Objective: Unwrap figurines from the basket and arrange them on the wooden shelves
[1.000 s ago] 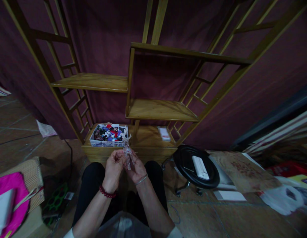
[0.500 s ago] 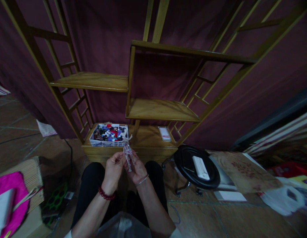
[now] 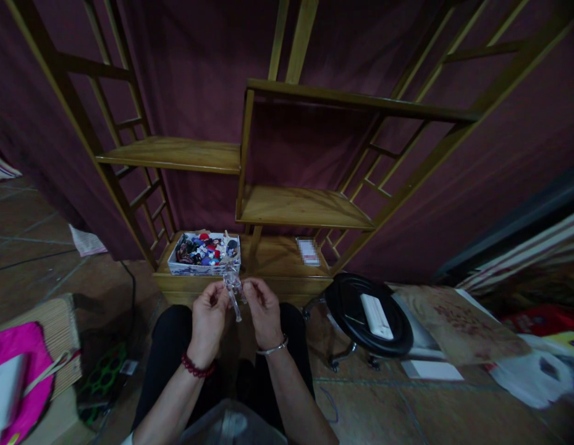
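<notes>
A small clear, see-through figure (image 3: 233, 283) with limb-like parts hangs between my hands in front of the low shelf. My left hand (image 3: 209, 316) pinches its left side between thumb and fingers. On the other side, my right hand (image 3: 264, 314) pinches its right edge, thumb and forefinger together. One leg-like part dangles down between the hands. Just beyond the figure stands a white patterned box (image 3: 203, 269), filled with several small colourful dolls or figures (image 3: 204, 250).
A wooden shelf unit (image 3: 308, 207) rises ahead, with a white card (image 3: 309, 252) on its bottom board. At right is a black wheeled stool (image 3: 346, 303) carrying a white box (image 3: 376, 316). A bright pink cloth (image 3: 34, 346) lies at left.
My right hand has moved from beneath the figure to its right side and now pinches it there. The figure has come down slightly and to the left, its limbs spread differently.
</notes>
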Available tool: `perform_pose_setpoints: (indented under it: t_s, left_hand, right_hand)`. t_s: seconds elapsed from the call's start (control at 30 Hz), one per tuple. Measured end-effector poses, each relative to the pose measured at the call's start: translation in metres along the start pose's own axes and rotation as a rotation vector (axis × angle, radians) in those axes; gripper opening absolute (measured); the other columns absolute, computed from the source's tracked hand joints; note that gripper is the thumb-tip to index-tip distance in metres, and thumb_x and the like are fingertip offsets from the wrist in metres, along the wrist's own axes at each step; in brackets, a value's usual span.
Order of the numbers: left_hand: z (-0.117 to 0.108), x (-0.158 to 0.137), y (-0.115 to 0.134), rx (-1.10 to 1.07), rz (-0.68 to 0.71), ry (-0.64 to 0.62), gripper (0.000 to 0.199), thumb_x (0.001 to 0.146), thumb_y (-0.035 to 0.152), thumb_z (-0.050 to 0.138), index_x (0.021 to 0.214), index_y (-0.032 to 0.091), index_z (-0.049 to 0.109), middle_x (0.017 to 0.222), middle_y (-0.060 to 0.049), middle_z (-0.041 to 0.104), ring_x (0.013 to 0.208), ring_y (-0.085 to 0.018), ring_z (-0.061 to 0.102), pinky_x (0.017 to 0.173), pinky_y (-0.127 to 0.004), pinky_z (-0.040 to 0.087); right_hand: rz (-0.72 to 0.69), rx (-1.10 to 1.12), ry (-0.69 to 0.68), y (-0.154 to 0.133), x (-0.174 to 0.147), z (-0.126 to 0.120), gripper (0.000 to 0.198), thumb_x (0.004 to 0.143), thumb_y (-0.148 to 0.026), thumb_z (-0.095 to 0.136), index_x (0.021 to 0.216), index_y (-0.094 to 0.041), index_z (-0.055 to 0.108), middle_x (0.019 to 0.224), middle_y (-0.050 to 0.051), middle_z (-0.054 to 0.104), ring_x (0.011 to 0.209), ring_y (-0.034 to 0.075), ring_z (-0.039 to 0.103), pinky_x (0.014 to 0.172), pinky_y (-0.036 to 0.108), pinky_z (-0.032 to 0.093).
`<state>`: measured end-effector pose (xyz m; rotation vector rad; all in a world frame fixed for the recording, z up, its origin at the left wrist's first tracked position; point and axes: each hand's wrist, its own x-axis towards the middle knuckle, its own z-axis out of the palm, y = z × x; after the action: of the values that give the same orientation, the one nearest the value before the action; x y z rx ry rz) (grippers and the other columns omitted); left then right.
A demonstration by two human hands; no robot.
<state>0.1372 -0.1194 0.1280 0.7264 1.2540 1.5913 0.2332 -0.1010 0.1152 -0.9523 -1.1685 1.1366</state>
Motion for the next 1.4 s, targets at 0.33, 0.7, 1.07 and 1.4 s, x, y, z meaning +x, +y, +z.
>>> perform_pose_setpoints:
  t_s: [0.33,0.7,1.07,1.4]
  left_hand:
    - [-0.001,-0.002,0.006,0.080,0.090,-0.051,0.019,0.064,0.029,0.062,0.076,0.015,0.061,0.064,0.002,0.061,0.059,-0.009,0.053,0.058,-0.020,0.043]
    - [-0.003,-0.002,0.003,0.101,0.074,-0.078,0.023,0.065,0.031,0.061,0.080,0.014,0.061,0.066,0.001,0.062,0.058,-0.009,0.053,0.058,-0.020,0.044]
    - [0.000,-0.013,0.014,0.139,0.143,-0.026,0.026,0.072,0.038,0.056,0.085,0.016,0.056,0.065,0.002,0.056,0.054,-0.008,0.050,0.050,-0.018,0.040]
    - [-0.001,-0.017,0.012,0.244,0.173,-0.134,0.024,0.073,0.040,0.054,0.079,0.017,0.057,0.072,0.000,0.058,0.064,-0.010,0.052,0.059,-0.019,0.042]
  right_hand:
    - [-0.026,-0.054,-0.180,-0.021,0.000,0.000,0.023,0.081,-0.037,0.048,0.075,-0.016,0.058,0.068,-0.001,0.058,0.065,0.011,0.052,0.060,0.020,0.041]
    - [0.058,0.179,-0.135,-0.017,-0.004,0.006,0.022,0.078,-0.038,0.053,0.073,-0.017,0.059,0.066,-0.001,0.056,0.063,0.010,0.049,0.062,0.021,0.040]
    - [0.111,0.282,-0.105,-0.012,-0.005,0.006,0.020,0.078,-0.036,0.054,0.075,-0.017,0.059,0.067,-0.001,0.055,0.062,0.010,0.048,0.061,0.022,0.040]
    - [0.102,0.209,-0.031,-0.005,-0.005,0.006,0.020,0.075,-0.038,0.056,0.077,-0.018,0.059,0.071,-0.001,0.058,0.069,0.012,0.051,0.068,0.024,0.041]
